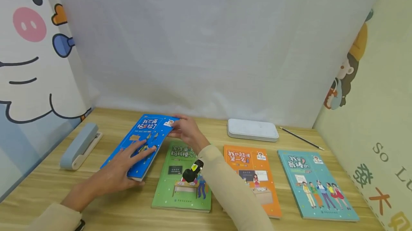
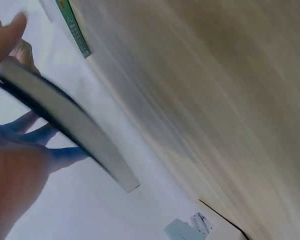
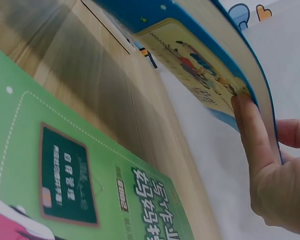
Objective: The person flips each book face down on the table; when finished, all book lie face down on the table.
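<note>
The blue book is just left of the green book, tilted, its right edge raised so that its back cover shows in the right wrist view; whether its left edge touches the table is unclear. Both hands are clamped on it, apart from each other. The left hand spreads its fingers over the front cover, thumb round the near end, probably to steady the broad face; the right hand pinches the far right corner, likely because that edge is easy to get under.

To the green book's right lie the orange book and then the teal book, spaced apart and face up, perhaps so each title reads. The stapler sits well to its left; the pale case and pencil lie beyond it to the right.

Under the green book is a wood-grain table; behind it hangs a pale cloth, between cartoon-printed walls.
</note>
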A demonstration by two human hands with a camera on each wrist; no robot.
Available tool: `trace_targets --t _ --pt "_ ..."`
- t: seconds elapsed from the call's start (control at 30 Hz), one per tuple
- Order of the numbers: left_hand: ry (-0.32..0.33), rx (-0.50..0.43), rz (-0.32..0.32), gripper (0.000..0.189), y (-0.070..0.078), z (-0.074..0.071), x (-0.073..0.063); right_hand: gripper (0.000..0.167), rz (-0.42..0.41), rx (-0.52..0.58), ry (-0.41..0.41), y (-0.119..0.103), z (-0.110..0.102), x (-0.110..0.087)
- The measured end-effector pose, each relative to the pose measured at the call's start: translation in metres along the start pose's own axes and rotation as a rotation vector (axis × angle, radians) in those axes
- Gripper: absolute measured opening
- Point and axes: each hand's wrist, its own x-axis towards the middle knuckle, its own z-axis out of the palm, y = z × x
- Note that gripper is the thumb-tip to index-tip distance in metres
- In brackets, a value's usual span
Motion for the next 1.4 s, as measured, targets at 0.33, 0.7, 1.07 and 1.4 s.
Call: trace_targets --t 0.33,0.7,1.07,1.4 --pt "0.157 -0.006 0.096 0.093 0.010 -0.006 0.004 0.051 0.017 -0.003 -0.025 -0.008 -0.006 -0.004" --pt "0.192 -0.100 0.059 0.086 0.017 -0.017 0.009 0.050 0.029 -0.003 -0.047 -0.007 -0.006 -0.004" --pt "0.281 -0.096 0.064 0.076 0.021 -0.023 0.011 0.046 0.032 -0.002 -0.051 -0.004 -0.007 -0.002" --pt "0.447 -0.087 0.130 0.069 0.017 -0.021 0.012 0.052 0.009 0.031 -0.125 -0.008 -0.008 -0.001"
